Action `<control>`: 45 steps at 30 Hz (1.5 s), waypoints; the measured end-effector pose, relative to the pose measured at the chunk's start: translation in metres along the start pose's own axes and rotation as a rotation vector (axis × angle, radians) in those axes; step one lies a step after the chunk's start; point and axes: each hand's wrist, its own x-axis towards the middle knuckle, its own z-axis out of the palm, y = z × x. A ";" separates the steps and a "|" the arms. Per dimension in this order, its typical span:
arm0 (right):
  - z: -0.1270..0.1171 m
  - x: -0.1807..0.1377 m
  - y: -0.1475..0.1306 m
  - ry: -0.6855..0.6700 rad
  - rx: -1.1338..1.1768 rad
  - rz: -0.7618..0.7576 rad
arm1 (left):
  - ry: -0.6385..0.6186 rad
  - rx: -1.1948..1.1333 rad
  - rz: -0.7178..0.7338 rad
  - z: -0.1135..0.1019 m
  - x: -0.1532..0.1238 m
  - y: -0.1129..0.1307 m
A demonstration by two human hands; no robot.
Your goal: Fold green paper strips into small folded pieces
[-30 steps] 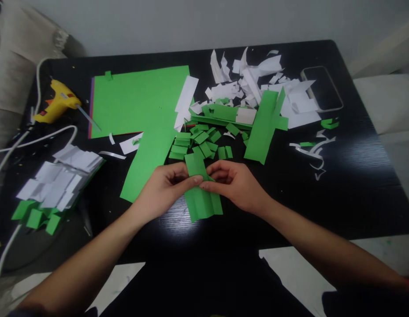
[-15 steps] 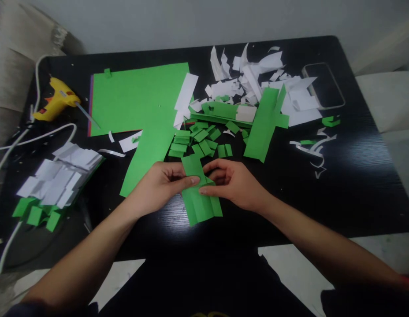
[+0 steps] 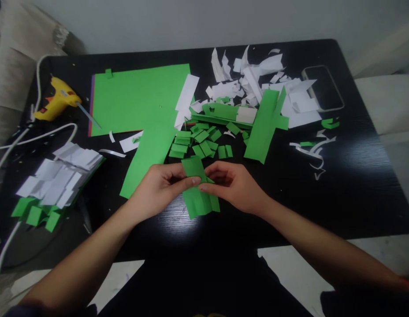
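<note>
Shows folded green strip (image 3: 199,200) pinched at opposite edges by left hand (image 3: 160,187) and right hand (image 3: 240,187), equally near, with long axis running near-to-far.

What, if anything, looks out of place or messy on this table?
The white scraps at the back stand out: crumpled, jagged and heaped untidily, with some reaching the phone. Curled white strips also lie strewn at the right, unlike the creased green strip in the left hand.
</note>
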 end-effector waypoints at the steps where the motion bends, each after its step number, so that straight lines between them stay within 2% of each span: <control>1: 0.001 -0.001 -0.001 0.024 -0.016 -0.056 | 0.035 0.057 0.077 0.000 -0.001 0.000; 5: 0.000 -0.004 -0.002 0.097 -0.093 -0.306 | 0.114 0.178 0.431 -0.003 -0.005 0.004; 8: -0.001 -0.005 -0.002 0.123 -0.153 -0.499 | 0.148 0.184 0.571 -0.006 -0.007 0.007; 11: -0.001 -0.005 -0.001 0.228 -0.208 -0.543 | 0.216 0.259 0.672 -0.008 -0.007 0.005; 13: -0.001 -0.004 0.000 0.321 -0.139 -0.474 | 0.289 0.349 0.735 -0.009 -0.008 0.001; 15: -0.001 -0.002 -0.001 0.310 0.065 -0.329 | 0.366 0.452 0.773 -0.009 -0.009 -0.002; 19: -0.001 0.002 -0.004 -0.110 0.486 0.068 | 0.393 0.591 0.803 -0.009 -0.010 -0.004; 21: -0.001 0.002 -0.005 -0.189 0.530 0.128 | 0.350 0.614 0.810 -0.008 -0.010 -0.003; 25: 0.000 0.002 -0.002 -0.094 0.459 0.108 | 0.319 0.575 0.745 -0.003 -0.009 -0.003; 27: -0.001 0.002 -0.001 -0.050 0.424 0.102 | 0.373 0.436 0.595 0.000 -0.008 -0.004; 29: -0.001 0.002 -0.002 -0.013 0.382 0.094 | 0.392 0.195 0.379 0.001 -0.006 -0.003; 32: 0.000 0.003 -0.004 0.015 0.317 0.078 | 0.208 -0.106 0.073 0.003 -0.003 -0.001; 34: 0.001 0.003 -0.004 0.024 0.287 0.064 | 0.081 -0.156 -0.049 0.005 -0.002 0.001; 37: 0.002 0.003 -0.003 0.025 0.266 0.052 | 0.049 -0.136 -0.101 0.007 -0.002 0.002; 45: -0.001 0.004 0.000 0.057 0.250 0.064 | 0.067 -0.156 -0.090 0.008 -0.002 0.003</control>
